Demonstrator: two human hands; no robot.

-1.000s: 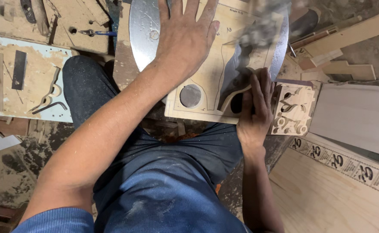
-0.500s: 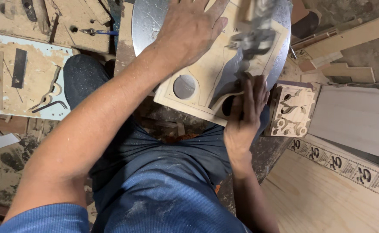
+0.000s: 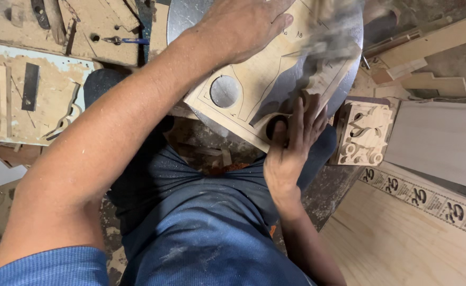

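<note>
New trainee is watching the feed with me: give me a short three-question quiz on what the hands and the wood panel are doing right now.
1. True or false: the left hand lies flat on the wood panel.
2. Which hole sits nearest the right hand? A. the round cutout B. the dark hole at the panel's near edge
3. What stands just right of the panel?

Key: 1 true. 2 B. 3 A stack of carved fretwork pieces.

L hand (image 3: 243,24) flat, palm down; R hand (image 3: 291,143) fingers spread, pressing.
</note>
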